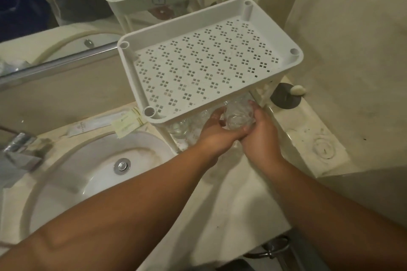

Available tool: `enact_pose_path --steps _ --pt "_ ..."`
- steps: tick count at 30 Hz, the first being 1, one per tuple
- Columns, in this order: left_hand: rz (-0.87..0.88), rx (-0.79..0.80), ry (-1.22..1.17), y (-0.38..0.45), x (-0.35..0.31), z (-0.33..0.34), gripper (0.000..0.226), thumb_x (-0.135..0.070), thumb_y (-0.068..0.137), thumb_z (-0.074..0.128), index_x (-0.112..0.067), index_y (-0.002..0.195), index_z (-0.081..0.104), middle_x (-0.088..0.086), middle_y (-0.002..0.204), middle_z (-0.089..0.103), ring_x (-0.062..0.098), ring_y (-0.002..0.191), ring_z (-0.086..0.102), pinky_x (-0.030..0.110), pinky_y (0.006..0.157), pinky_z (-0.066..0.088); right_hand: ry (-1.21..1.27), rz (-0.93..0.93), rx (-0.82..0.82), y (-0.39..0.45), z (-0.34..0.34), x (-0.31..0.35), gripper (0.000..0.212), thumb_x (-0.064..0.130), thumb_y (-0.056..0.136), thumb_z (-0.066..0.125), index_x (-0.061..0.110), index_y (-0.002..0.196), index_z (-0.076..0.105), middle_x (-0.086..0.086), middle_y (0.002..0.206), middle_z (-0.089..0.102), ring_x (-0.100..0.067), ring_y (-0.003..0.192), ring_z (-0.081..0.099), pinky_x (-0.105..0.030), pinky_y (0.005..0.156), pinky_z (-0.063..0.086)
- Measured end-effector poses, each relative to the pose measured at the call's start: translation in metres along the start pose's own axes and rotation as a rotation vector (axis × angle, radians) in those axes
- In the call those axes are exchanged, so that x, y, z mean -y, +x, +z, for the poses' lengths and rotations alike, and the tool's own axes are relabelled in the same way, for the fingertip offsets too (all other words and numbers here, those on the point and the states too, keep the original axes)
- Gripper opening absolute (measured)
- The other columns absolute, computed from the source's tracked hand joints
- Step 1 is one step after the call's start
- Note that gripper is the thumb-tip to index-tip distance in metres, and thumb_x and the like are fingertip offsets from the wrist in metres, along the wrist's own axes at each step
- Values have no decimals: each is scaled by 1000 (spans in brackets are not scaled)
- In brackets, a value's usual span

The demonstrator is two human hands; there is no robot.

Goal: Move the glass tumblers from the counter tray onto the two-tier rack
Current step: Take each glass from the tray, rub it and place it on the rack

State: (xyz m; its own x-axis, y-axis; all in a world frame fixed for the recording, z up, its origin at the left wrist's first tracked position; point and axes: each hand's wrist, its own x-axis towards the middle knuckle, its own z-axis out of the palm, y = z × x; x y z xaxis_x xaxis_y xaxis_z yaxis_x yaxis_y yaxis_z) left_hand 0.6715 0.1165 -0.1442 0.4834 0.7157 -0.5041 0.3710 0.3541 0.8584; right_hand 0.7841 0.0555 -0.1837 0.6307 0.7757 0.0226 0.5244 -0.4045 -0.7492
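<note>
With both hands, left [217,133] and right [261,136], cupped together around one glass tumbler [236,116] under the rack's top tier [211,64], seemingly over its lower shelf, set it down slowly clear of neighbouring glasses [182,127].

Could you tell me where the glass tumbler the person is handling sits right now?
In the head view, the glass tumbler is just under the front edge of the rack's top tier, clasped between the left hand and right hand, right of the sink.

We can't really read anything here; the packets [126,121] by the sink [92,174] have print, way too blurry.
</note>
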Motion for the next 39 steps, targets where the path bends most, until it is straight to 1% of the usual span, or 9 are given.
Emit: enact_pose_path --steps 3,5,11,17,21,28,32,36,39 --pt "-24 -8 33 10 -1 7 98 -44 73 86 -34 154 31 -5 133 53 18 118 59 39 96 54 40 9 -20 10 2 -6 70 6 84 64 32 144 37 -4 136 50 -20 118 52 -8 85 35" --pt "-42 -12 41 16 -1 10 96 -47 75 83 -36 154 30 -5 138 51 19 122 57 44 102 51 39 14 -29 15 3 -9 68 5 84 62 27 144 38 -5 136 50 -20 118 51 -10 85 33" --pt "-57 -11 26 28 -1 15 86 -46 80 79 -35 152 34 -4 139 53 20 121 58 45 102 50 16 62 -10 29 7 -14 68 9 83 64 21 144 37 -5 136 52 -22 120 52 -27 95 43" --pt "-50 -18 35 36 0 18 80 -38 83 77 -35 150 33 -5 141 53 24 119 62 45 101 51 3 102 1 37 14 -15 72 5 81 64 19 146 34 -10 138 49 -25 121 51 -21 90 36" --pt "-46 -11 17 39 2 20 76 -35 83 75 -40 145 31 -6 138 54 23 117 63 34 89 53 -63 74 25 38 14 -13 73 3 83 63 12 148 31 -11 143 44 -25 126 46 -19 94 30" --pt "-56 -48 69 43 5 24 65 -39 91 65 -44 145 30 -1 139 54 25 119 60 46 100 52 -202 55 151 39 5 -7 72 10 91 56 14 153 21 -9 155 29 -25 139 33 -31 109 30" --pt "-50 -44 111 47 7 22 57 -41 96 58 -42 146 31 5 137 58 29 122 59 51 102 50 -192 44 155 37 5 -5 69 12 91 57 13 151 23 -12 152 30 -28 135 36 -33 105 33" --pt "-3 -39 182 46 12 18 58 -43 97 56 -48 148 28 -10 134 51 22 120 58 39 98 50 -474 65 149 39 8 -8 74 26 88 63 20 150 21 -14 145 34 -30 129 43 -35 99 43" --pt "13 -11 255 47 14 16 62 -46 98 53 -50 152 22 -3 146 49 24 131 51 40 105 45 -578 75 179 42 7 -13 74 36 88 59 25 148 19 -15 143 35 -31 126 46 -37 101 45"
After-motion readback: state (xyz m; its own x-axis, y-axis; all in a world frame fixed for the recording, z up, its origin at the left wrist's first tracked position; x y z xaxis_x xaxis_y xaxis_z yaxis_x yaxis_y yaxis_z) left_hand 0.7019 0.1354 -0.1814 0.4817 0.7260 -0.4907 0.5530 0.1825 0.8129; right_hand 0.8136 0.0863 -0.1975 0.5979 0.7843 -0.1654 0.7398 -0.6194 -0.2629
